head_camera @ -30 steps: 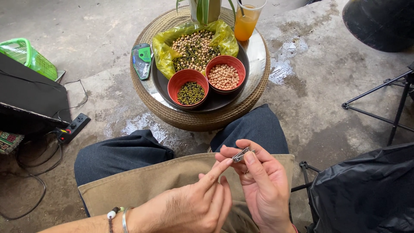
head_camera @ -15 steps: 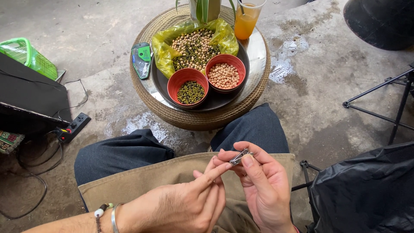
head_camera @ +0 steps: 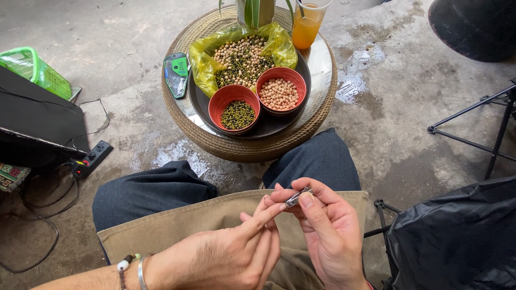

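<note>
Fingers (head_camera: 314, 212) of my right hand (head_camera: 333, 241) pinch shut on a small metal nail clipper (head_camera: 299, 196) over my lap. My left hand (head_camera: 226, 258) sticks one finger out to its mouth — other fingers curled, holding nothing.

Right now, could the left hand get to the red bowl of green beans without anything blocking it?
Probably yes. The left hand holds nothing, only a fingertip against the nail clipper pinched in the right hand. Open air lies between it and the red bowl of green beans at the tray's near edge.
</note>
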